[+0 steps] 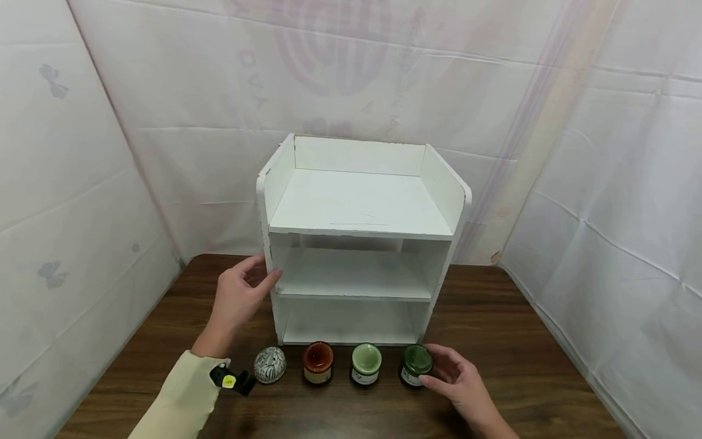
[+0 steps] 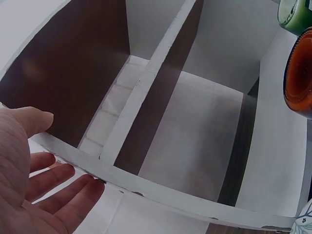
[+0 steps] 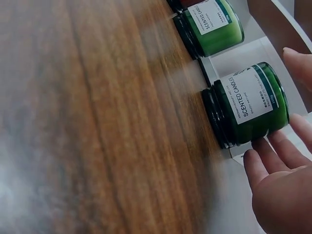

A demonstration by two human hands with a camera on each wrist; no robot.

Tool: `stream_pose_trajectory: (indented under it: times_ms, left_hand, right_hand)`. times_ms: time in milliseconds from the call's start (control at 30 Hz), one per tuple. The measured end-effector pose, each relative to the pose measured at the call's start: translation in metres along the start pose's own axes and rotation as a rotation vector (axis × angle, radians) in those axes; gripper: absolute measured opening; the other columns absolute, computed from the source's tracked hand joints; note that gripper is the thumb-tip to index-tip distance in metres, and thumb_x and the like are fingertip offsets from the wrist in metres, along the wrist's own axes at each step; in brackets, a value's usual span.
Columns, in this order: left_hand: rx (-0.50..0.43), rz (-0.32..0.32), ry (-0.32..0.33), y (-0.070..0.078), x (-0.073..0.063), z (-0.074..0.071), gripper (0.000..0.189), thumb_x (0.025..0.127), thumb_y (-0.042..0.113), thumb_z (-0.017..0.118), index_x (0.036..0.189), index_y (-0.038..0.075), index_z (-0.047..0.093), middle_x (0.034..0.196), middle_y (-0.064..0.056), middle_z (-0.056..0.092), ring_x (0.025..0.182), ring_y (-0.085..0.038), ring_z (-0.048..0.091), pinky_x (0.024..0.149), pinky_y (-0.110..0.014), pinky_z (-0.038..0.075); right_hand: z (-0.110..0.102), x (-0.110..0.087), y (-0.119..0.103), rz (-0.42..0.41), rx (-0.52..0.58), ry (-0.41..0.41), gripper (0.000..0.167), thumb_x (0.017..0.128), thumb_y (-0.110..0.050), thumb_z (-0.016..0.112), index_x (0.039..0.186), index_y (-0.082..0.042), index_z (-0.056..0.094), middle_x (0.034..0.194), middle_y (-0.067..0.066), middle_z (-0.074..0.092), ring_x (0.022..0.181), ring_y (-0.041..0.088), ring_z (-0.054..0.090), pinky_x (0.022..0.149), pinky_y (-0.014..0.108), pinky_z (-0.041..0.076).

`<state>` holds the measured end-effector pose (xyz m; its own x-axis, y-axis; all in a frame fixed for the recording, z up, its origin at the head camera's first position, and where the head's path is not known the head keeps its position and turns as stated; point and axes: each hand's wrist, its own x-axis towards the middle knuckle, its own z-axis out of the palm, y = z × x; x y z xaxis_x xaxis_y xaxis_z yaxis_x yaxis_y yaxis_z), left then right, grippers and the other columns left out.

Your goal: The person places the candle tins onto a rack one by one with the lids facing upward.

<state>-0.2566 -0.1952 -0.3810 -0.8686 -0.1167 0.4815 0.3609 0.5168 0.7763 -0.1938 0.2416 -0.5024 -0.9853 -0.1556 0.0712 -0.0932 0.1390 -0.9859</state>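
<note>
A white wooden shelf unit [image 1: 362, 235] stands on the brown table. My left hand [image 1: 241, 292] is at its left side panel; in the left wrist view the thumb [image 2: 36, 119] lies inside that panel's edge and the loosely spread fingers outside. Whether they press on the wood is hard to see. Before the unit, a dark green scented candle jar [image 1: 417, 364] stands lid down, its label inverted. My right hand [image 1: 457, 381] is around its right side, fingertips at the glass, thumb apart from it in the right wrist view.
Left of the dark green jar stand a light green candle jar [image 1: 365, 364], an amber candle jar [image 1: 318, 363] and a round patterned black-and-white object [image 1: 270, 365], in a row along the unit's front. White sheets [image 1: 181, 79] hang behind and on both sides of the table [image 1: 510, 329].
</note>
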Motion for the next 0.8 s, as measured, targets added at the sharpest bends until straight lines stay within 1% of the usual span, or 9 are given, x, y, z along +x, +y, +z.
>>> stream_pose_trajectory:
  times_ms: [133, 200, 267, 333, 400, 467, 533, 700, 800]
  left_hand:
    - [0.008, -0.010, -0.009, 0.001, 0.000, -0.001, 0.047, 0.095, 0.033, 0.075, 0.134, 0.007, 0.067, 0.114, -0.018, 0.076, 0.105, -0.030, 0.073, 0.079, -0.007, 0.048]
    - [0.020, -0.014, -0.020, 0.002, 0.000, -0.003, 0.048, 0.095, 0.034, 0.074, 0.134, 0.007, 0.067, 0.115, -0.019, 0.076, 0.106, -0.031, 0.073, 0.080, -0.011, 0.050]
    - [0.033, -0.018, -0.036, 0.002, 0.000, -0.005, 0.049, 0.096, 0.036, 0.073, 0.135, 0.007, 0.066, 0.117, -0.018, 0.075, 0.107, -0.031, 0.072, 0.084, -0.021, 0.056]
    - [0.043, -0.024, -0.058, 0.002, 0.000, -0.007, 0.050, 0.096, 0.038, 0.073, 0.136, 0.008, 0.065, 0.119, -0.018, 0.074, 0.110, -0.032, 0.072, 0.089, -0.034, 0.058]
    - [0.046, -0.033, -0.083, 0.001, 0.001, -0.009, 0.052, 0.096, 0.039, 0.072, 0.137, 0.009, 0.064, 0.122, -0.018, 0.073, 0.112, -0.033, 0.071, 0.092, -0.046, 0.057]
    - [0.044, -0.041, -0.109, 0.001, 0.001, -0.011, 0.053, 0.096, 0.040, 0.072, 0.139, 0.008, 0.063, 0.125, -0.018, 0.072, 0.115, -0.033, 0.070, 0.094, -0.051, 0.056]
    - [0.042, -0.049, -0.133, 0.000, 0.002, -0.013, 0.055, 0.096, 0.041, 0.072, 0.139, 0.009, 0.063, 0.126, -0.017, 0.072, 0.116, -0.034, 0.069, 0.094, -0.047, 0.057]
    - [0.032, -0.066, -0.182, -0.002, 0.006, -0.018, 0.058, 0.095, 0.042, 0.073, 0.141, 0.010, 0.062, 0.130, -0.015, 0.070, 0.117, -0.032, 0.068, 0.083, -0.023, 0.056]
    - [0.025, -0.073, -0.207, -0.004, 0.008, -0.020, 0.059, 0.095, 0.043, 0.073, 0.142, 0.010, 0.061, 0.133, -0.015, 0.068, 0.118, -0.032, 0.067, 0.080, -0.017, 0.054]
  right_hand:
    - [0.000, 0.002, 0.000, -0.020, -0.001, -0.012, 0.063, 0.085, -0.005, 0.081, 0.141, 0.002, 0.053, 0.146, 0.024, 0.054, 0.121, 0.004, 0.063, 0.097, 0.018, 0.052]
    - [0.000, 0.003, 0.000, -0.018, -0.001, -0.016, 0.065, 0.085, -0.005, 0.082, 0.142, 0.003, 0.052, 0.147, 0.025, 0.054, 0.122, 0.002, 0.062, 0.097, 0.017, 0.051]
    - [0.000, 0.004, 0.000, -0.011, -0.003, -0.018, 0.067, 0.084, -0.006, 0.083, 0.142, 0.003, 0.052, 0.148, 0.025, 0.053, 0.122, 0.001, 0.061, 0.097, 0.016, 0.051]
    - [0.000, 0.005, 0.000, -0.002, -0.009, -0.018, 0.069, 0.083, -0.006, 0.084, 0.143, 0.003, 0.052, 0.148, 0.024, 0.053, 0.122, 0.000, 0.061, 0.097, 0.016, 0.051]
    - [0.000, 0.007, -0.001, 0.007, -0.012, -0.018, 0.070, 0.082, -0.006, 0.085, 0.142, 0.003, 0.052, 0.148, 0.024, 0.054, 0.121, 0.000, 0.061, 0.097, 0.016, 0.050]
    - [0.000, 0.008, -0.001, 0.009, -0.020, -0.016, 0.070, 0.081, -0.005, 0.085, 0.142, 0.003, 0.052, 0.147, 0.023, 0.054, 0.121, 0.000, 0.061, 0.097, 0.016, 0.050]
    - [0.001, 0.009, -0.001, 0.008, -0.030, -0.016, 0.070, 0.080, -0.005, 0.085, 0.142, 0.003, 0.053, 0.146, 0.024, 0.055, 0.120, 0.000, 0.061, 0.097, 0.015, 0.050]
    - [0.002, 0.011, -0.001, -0.010, -0.079, -0.036, 0.073, 0.080, -0.006, 0.086, 0.143, 0.002, 0.052, 0.144, 0.024, 0.057, 0.119, -0.002, 0.061, 0.098, 0.014, 0.048]
    - [0.003, 0.012, -0.001, -0.022, -0.090, -0.043, 0.074, 0.078, -0.005, 0.087, 0.143, 0.003, 0.052, 0.142, 0.024, 0.059, 0.118, -0.001, 0.062, 0.098, 0.014, 0.048]
